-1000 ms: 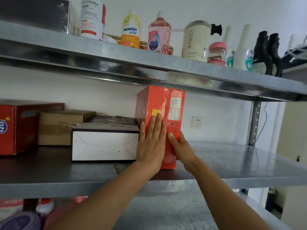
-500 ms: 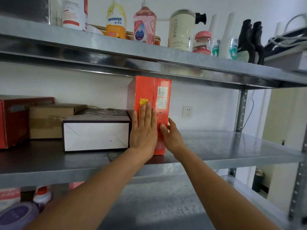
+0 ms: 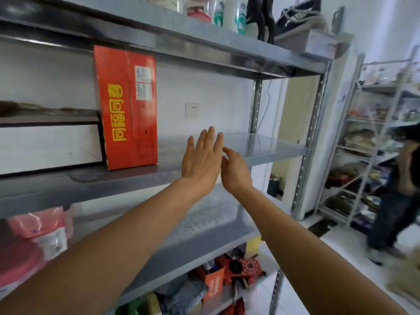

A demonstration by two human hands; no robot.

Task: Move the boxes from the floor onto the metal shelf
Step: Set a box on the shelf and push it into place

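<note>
The red box (image 3: 127,110) is standing on end near the front edge of the shelf (image 3: 261,153), its left side close against the white box (image 3: 50,146). The left hand (image 3: 201,160) and right hand (image 3: 235,171) are hovering just right of it, both empty, fingers straight or loosely spread, touching nothing. Being tall and narrow, with nothing bracing its right side, it is risking a tip rightward or forward off the edge if an arm or the next box is knocking it. A person (image 3: 404,189) is standing near the far rack (image 3: 372,133), so a blind turn toward the floor is inviting a bump.
</note>
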